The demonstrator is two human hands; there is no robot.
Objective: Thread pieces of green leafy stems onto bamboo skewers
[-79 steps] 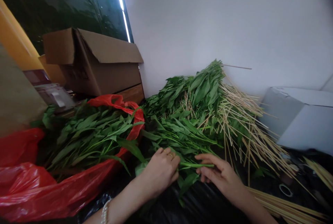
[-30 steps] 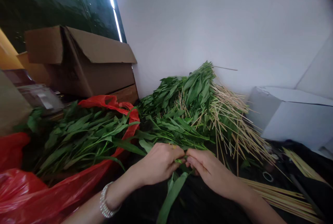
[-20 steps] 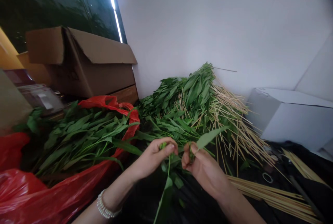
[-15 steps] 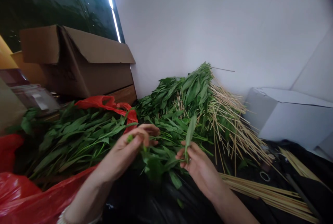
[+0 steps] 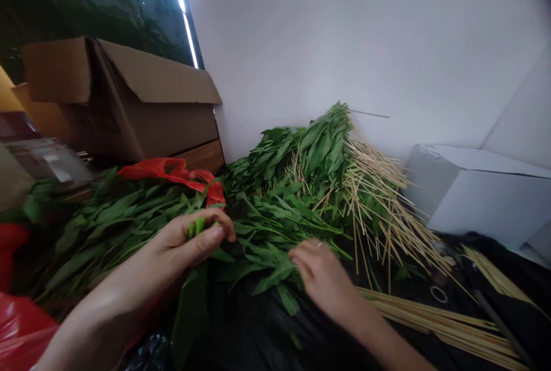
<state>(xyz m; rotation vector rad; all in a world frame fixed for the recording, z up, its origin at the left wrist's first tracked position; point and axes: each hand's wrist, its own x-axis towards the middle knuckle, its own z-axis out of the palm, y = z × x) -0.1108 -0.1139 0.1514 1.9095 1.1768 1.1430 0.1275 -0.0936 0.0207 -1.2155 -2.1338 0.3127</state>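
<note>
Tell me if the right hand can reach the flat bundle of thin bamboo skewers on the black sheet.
Probably yes: the right hand sits close beside the thin bamboo skewers, and nothing stands between them.

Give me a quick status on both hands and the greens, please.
Left hand shut on leafy stems, leaves hanging below. Right hand on loose greens, grip unclear. Bamboo skewers beside it, apart.
</note>
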